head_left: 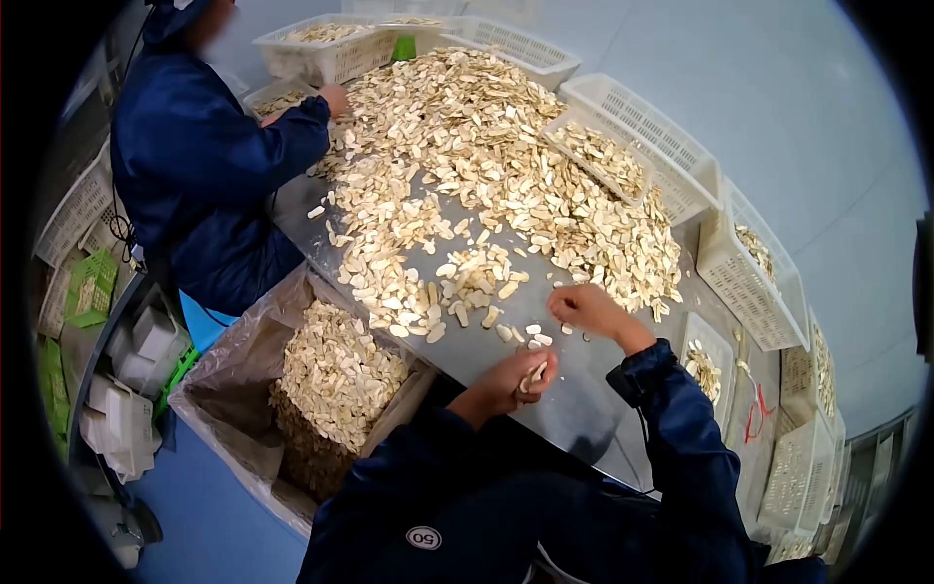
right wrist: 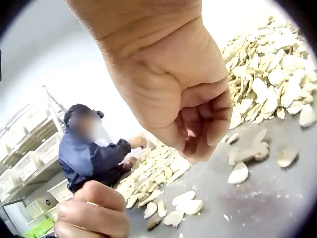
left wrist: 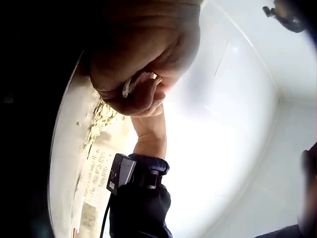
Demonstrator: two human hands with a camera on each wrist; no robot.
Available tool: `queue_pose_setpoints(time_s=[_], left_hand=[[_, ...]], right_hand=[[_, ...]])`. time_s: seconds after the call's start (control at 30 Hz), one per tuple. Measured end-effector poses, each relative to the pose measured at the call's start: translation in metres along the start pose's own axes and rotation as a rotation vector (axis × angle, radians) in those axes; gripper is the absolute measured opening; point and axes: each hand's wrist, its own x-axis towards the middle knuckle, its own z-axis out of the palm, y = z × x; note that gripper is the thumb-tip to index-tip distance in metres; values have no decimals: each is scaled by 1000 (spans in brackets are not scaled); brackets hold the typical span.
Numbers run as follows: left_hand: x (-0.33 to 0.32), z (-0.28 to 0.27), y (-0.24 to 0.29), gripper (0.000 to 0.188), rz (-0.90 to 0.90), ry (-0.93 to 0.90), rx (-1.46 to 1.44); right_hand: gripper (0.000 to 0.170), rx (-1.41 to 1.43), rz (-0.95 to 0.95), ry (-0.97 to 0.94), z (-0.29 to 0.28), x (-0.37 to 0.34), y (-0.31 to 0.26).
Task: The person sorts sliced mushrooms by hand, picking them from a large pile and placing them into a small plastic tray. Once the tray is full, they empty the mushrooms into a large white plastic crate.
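Observation:
My left hand (head_left: 514, 382) is low over the near table edge, its fingers curled round pale dried slices (head_left: 533, 375). In the left wrist view the edge of a slice (left wrist: 127, 89) shows inside that hand's fingers. Ahead and to the right, my right hand (head_left: 592, 310) is just above the metal tabletop (head_left: 584, 389), fingers curled in toward the thumb, with no slice visible in its grasp. A few loose slices (head_left: 538, 340) lie between the hands. Beneath the right hand, the right wrist view catches a blurred slice (right wrist: 250, 151). A small heap of slices (head_left: 477, 277) sits beyond.
A big mound of slices (head_left: 467, 117) covers the table's far part. White perforated baskets (head_left: 744, 282) line its right and far sides. At the left, a lined box (head_left: 229, 389) brims with slices beside the table. Another person (head_left: 204, 146) in dark blue works at the far left.

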Motion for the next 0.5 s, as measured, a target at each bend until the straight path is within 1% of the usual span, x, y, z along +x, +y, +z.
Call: queue_pose_setpoints(time_s=[0.03,0.07,0.1,0.13,0.2,0.3,0.33,0.4,0.43,0.5], left_hand=[[-1,-1,1,22,-22,-111,52],[-3,-1,0,20,-45,-67,90],[-7,11,5,18,-66,-23,125],[-9,18,7,16,-89,22,160],[-9,17,5,14,-63,27,145],[-8,16,2,15,-15,23,123],[-7,15,1,17,3,20,115],[-8,10,3,21,-27,-1,70],[-8,8,3,24,-40,-13,46],[-6,6,1,27,28,17,-2]], right_hand=[[15,-28,-54,-6,9,0,1],[14,-55,-110,-13,17,1,2],[12,-92,-125,-24,24,3,2],[12,-110,-207,15,30,4,3],[12,-144,-369,99,39,5,5],[12,-162,-253,27,36,8,5],[12,-130,-181,-6,32,8,3],[13,-67,-38,-72,21,5,-3],[13,-16,-15,-65,16,5,-2],[14,87,32,-49,9,2,-1]])
